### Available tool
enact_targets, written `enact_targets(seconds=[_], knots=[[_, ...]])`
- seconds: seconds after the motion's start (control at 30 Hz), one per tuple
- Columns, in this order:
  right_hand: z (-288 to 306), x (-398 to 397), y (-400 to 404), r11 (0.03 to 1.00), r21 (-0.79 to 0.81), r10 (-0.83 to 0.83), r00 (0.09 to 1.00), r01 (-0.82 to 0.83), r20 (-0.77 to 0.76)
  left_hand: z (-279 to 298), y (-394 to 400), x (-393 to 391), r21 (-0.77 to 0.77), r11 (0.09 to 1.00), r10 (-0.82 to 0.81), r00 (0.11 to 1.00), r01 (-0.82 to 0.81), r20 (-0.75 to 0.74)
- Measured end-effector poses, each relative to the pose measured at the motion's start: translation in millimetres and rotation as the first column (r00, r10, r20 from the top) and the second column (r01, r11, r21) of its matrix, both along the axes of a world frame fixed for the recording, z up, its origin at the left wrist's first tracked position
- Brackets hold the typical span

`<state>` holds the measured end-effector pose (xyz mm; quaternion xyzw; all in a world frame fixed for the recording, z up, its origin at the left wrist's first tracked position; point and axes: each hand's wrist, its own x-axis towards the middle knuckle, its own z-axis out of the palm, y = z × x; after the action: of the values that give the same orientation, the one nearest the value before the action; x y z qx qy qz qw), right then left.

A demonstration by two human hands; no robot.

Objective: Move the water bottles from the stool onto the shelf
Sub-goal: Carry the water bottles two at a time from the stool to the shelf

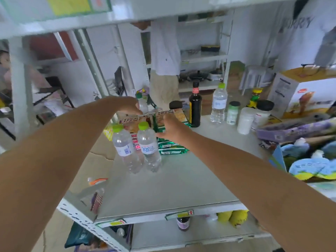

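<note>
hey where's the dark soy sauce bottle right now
The dark sauce bottle stands upright toward the back of the shelf, just right of the green snack packs and left of a lone water bottle.

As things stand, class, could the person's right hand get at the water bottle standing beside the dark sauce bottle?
Probably yes: the right hand is open and that water bottle stands upright farther right, with bare shelf before it.

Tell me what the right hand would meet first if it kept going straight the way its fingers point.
Probably the green snack packs: the right hand hangs open just before them, fingers pointing at the stack. Depth is unclear, so it may already touch them.
</note>
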<state>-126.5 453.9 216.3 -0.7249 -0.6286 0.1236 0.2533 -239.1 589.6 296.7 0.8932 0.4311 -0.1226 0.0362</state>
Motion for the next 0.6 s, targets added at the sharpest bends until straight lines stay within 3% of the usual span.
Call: enact_targets(seconds=[0.07, 0.17, 0.3, 0.37, 0.47, 0.6], knots=[[-2.4, 19.3, -28.9, 0.994, -0.039, -0.099, 0.992, 0.102, 0.072, 3.8, -16.1, 30.8, 0.027, 0.997, -0.074, 0.988, 0.071, 0.138], [-9.9, 63.0, -87.5, 0.947, -0.110, -0.280, 0.944, 0.301, 0.175, -4.3, -61.2, 92.8, 0.075, 0.970, -0.242, 0.947, 0.231, 0.209], [-20.7, 124.1, -190.1, 0.844, -0.173, -0.465, 0.853, 0.508, 0.238, -31.4, -166.2, 188.1, 0.215, 0.864, -0.503, 0.796, 0.455, 0.337], [-27.2, 149.7, -247.5, 0.770, -0.216, -0.561, 0.799, 0.600, 0.219, -47.7, -236.6, 228.4, 0.193, 0.812, -0.581, 0.726, 0.551, 0.368], [-41.9, 183.4, -339.9, 0.626, -0.295, -0.700, 0.687, 0.722, 0.196, -75.1, -347.2, 275.7, 0.160, 0.675, -0.719, 0.591, 0.721, 0.366], [-75.2, 208.1, -473.5, 0.431, -0.371, -0.815, 0.531, 0.823, 0.231, -122.3, -473.1, 312.2, 0.073, 0.456, -0.868, 0.425, 0.887, 0.258]])
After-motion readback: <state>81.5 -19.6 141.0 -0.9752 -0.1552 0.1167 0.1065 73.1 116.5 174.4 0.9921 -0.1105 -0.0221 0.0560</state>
